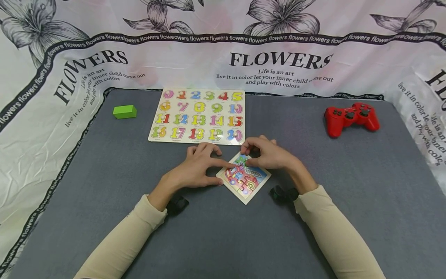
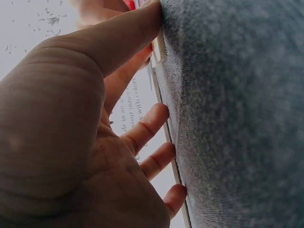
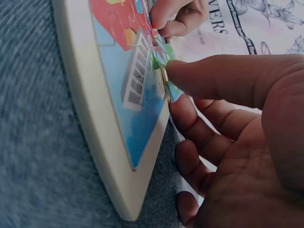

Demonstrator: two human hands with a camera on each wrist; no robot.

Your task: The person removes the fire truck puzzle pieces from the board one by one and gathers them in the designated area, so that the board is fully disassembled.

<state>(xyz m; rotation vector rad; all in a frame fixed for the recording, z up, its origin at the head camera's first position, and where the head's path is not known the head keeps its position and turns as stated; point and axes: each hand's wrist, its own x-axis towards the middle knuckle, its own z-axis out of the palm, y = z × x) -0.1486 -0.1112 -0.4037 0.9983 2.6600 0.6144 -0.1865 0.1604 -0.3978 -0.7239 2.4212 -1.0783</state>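
Wooden jigsaw puzzle point(image 1: 244, 180) lies on the desk point(image 1: 223, 240), just in front of the number board point(image 1: 190, 112). The right hand point(image 1: 270, 154) pinches a tilted piece point(image 3: 175, 91) in narrow grip; the left hand point(image 1: 196, 168), spread wide, touches the puzzle. Fitting seems the present step; next move probably needs aligning, then pressing.
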